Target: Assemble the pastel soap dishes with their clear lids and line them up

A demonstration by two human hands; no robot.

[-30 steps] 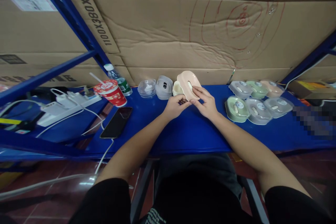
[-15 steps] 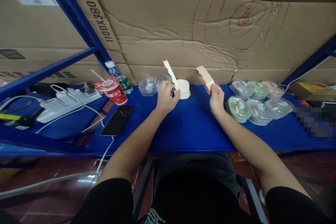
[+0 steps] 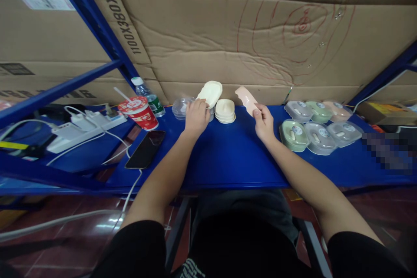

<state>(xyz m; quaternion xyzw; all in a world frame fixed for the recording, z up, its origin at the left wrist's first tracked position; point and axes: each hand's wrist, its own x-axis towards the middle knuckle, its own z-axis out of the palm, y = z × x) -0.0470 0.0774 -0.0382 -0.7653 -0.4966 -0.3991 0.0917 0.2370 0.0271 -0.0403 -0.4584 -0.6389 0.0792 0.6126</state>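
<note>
"How do the hands stand?"
"The left hand (image 3: 197, 117) has its fingers curled on the near edge of a raised cream piece (image 3: 211, 90); the right hand (image 3: 264, 124) pinches a tilted pink piece (image 3: 247, 100) between thumb and fingers."

"So the step is handling two separate pieces?"
"I judge so. Any move calls for a steady grip on those thin rims."

"What's near the left hand?"
"A clear container (image 3: 181, 109) on its left, and a cream stack (image 3: 225, 112) on its right. I can't tell whether the cream piece touches anything beneath."

"And room?"
"The cardboard (image 3: 195, 30) limits reach on the far side; lidded containers (image 3: 295, 135) sit right of the right hand. The blue counter (image 3: 237, 156) spreads nearer the body, giving space before its near edge."
</note>
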